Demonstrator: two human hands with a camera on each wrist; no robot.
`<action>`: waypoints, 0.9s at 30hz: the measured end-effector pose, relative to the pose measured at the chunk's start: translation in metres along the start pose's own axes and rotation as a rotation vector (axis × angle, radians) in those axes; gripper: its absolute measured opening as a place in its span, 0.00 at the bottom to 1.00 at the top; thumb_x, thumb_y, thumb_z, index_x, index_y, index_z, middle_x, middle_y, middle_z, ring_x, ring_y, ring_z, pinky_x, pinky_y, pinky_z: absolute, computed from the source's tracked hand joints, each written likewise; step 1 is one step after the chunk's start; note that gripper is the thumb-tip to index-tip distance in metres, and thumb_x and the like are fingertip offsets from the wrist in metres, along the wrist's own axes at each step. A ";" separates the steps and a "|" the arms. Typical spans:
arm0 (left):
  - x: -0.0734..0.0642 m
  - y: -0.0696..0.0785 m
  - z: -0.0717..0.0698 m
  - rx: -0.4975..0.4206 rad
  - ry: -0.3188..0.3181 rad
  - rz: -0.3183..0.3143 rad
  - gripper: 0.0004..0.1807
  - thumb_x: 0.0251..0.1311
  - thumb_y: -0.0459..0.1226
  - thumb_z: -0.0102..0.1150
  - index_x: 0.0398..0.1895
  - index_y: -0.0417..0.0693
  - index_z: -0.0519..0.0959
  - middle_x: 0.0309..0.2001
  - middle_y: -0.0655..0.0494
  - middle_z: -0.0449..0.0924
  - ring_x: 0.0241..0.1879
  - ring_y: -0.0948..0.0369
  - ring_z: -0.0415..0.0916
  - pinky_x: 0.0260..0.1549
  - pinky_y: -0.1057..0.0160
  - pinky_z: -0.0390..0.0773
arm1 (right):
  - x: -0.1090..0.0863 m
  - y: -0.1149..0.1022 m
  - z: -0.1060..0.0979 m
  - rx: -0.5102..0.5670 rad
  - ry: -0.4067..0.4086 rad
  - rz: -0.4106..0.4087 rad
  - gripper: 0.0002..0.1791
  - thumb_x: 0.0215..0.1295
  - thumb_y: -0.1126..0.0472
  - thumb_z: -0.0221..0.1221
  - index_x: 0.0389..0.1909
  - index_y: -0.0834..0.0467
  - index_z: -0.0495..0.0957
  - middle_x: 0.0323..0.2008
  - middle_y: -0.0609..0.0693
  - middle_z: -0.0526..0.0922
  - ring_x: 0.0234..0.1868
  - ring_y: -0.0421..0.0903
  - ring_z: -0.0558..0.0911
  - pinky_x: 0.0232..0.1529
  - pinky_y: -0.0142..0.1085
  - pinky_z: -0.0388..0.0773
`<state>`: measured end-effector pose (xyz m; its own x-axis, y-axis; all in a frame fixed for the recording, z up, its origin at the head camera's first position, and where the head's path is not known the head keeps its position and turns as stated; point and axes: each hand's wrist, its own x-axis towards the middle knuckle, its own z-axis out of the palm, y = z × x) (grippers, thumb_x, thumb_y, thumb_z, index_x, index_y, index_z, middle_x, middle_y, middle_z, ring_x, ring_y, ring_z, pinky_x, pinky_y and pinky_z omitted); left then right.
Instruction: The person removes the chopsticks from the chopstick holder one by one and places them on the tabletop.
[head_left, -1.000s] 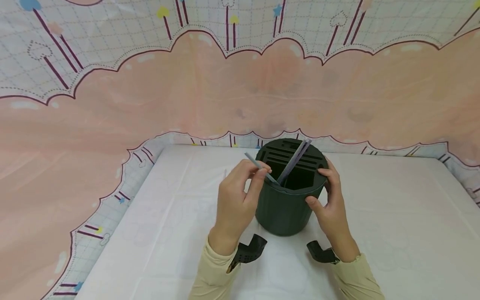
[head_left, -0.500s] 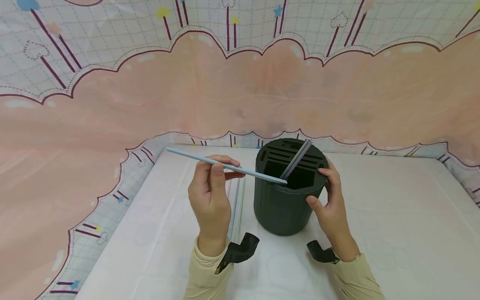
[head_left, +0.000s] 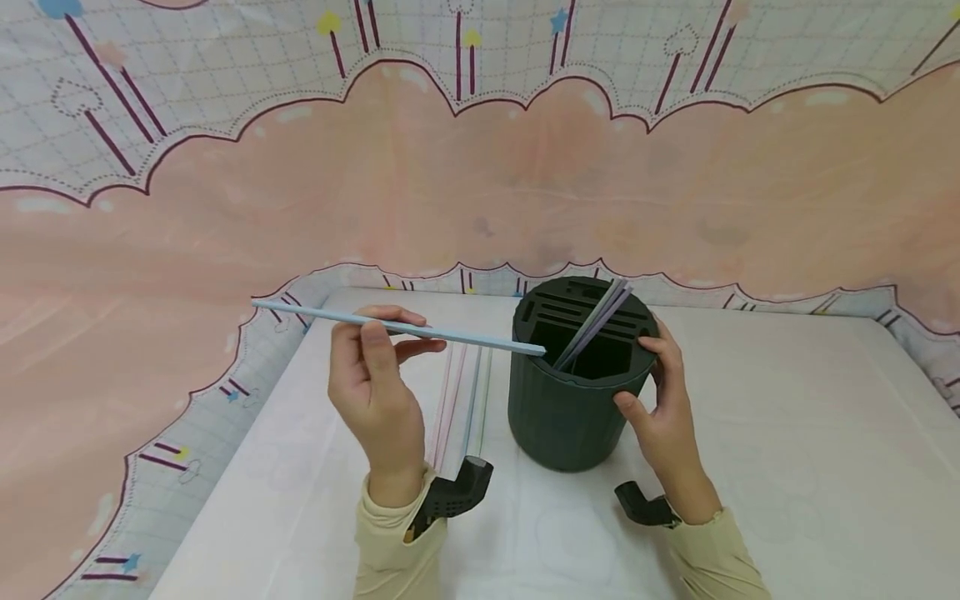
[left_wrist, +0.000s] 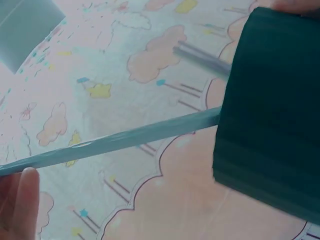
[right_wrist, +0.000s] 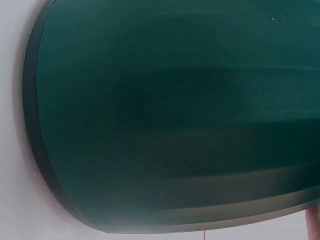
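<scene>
A dark green round utensil holder (head_left: 566, 421) with a slotted top stands upright on the table. My right hand (head_left: 660, 400) grips its right side, thumb at the front and fingers near the rim. To the left, my left hand (head_left: 382, 400) pinches a light blue chopstick (head_left: 480, 337) between thumb and fingers. The chopstick lies nearly level, its right end over the holder's left rim. Two greyish-purple chopsticks (head_left: 596, 321) lean inside the large opening. In the left wrist view the blue chopstick (left_wrist: 125, 142) reaches to the edge of the holder (left_wrist: 270, 110).
Several thin chopsticks, pink (head_left: 447, 400), blue (head_left: 472, 400) and green (head_left: 484, 400), lie on the white table (head_left: 795, 442) left of the holder. A patterned cloth backdrop (head_left: 480, 192) rises behind the table.
My left hand has moved left, drawing the blue chopstick back from the holder's opening and tilting it nearly level. The right hand stays on the holder. More of the chopsticks on the table show.
</scene>
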<state>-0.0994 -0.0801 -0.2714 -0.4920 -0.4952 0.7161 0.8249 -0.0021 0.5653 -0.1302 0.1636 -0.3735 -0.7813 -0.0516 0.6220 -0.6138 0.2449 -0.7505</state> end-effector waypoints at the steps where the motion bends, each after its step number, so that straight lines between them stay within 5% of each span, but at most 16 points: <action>1: 0.001 -0.002 -0.002 -0.026 0.029 0.008 0.12 0.65 0.31 0.43 0.33 0.25 0.69 0.28 0.38 0.71 0.24 0.51 0.73 0.19 0.56 0.77 | 0.001 -0.005 0.001 0.001 0.000 -0.005 0.38 0.56 0.44 0.57 0.58 0.64 0.57 0.68 0.53 0.47 0.66 0.50 0.50 0.63 0.33 0.49; 5: 0.004 -0.007 -0.008 -0.129 0.130 0.040 0.12 0.64 0.31 0.45 0.33 0.24 0.69 0.24 0.38 0.68 0.18 0.51 0.70 0.13 0.58 0.74 | 0.004 -0.019 0.002 0.006 0.001 -0.017 0.38 0.57 0.44 0.56 0.57 0.67 0.56 0.67 0.56 0.48 0.66 0.49 0.50 0.62 0.32 0.49; 8: 0.004 -0.013 -0.011 -0.097 0.109 0.005 0.12 0.63 0.31 0.45 0.34 0.23 0.70 0.23 0.38 0.69 0.16 0.53 0.70 0.12 0.60 0.73 | 0.004 -0.020 0.001 0.010 0.001 -0.019 0.37 0.57 0.45 0.56 0.57 0.67 0.56 0.67 0.56 0.48 0.66 0.49 0.50 0.63 0.33 0.49; 13: 0.000 -0.035 -0.017 0.185 -0.080 -0.112 0.11 0.64 0.33 0.46 0.39 0.35 0.76 0.24 0.45 0.74 0.18 0.56 0.72 0.15 0.63 0.75 | 0.003 -0.019 0.001 0.027 0.004 -0.025 0.38 0.57 0.45 0.56 0.57 0.68 0.56 0.67 0.56 0.48 0.66 0.50 0.51 0.63 0.33 0.50; 17: -0.006 -0.056 -0.021 0.373 -0.195 -0.147 0.10 0.62 0.39 0.49 0.40 0.47 0.80 0.23 0.51 0.76 0.17 0.60 0.72 0.15 0.65 0.75 | 0.001 -0.018 0.001 0.027 0.001 -0.014 0.37 0.57 0.46 0.56 0.57 0.67 0.56 0.67 0.56 0.48 0.66 0.49 0.51 0.62 0.32 0.50; 27: -0.014 -0.090 -0.031 0.690 -0.333 -0.150 0.12 0.61 0.45 0.51 0.38 0.52 0.82 0.22 0.62 0.73 0.21 0.67 0.71 0.08 0.71 0.69 | 0.002 -0.020 0.003 0.020 0.000 -0.015 0.37 0.57 0.45 0.56 0.57 0.67 0.56 0.67 0.56 0.48 0.66 0.50 0.51 0.62 0.32 0.50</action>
<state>-0.1586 -0.0998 -0.3452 -0.7321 -0.2451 0.6356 0.4371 0.5465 0.7143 -0.1204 0.1562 -0.3579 -0.7720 -0.0553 0.6332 -0.6275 0.2252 -0.7453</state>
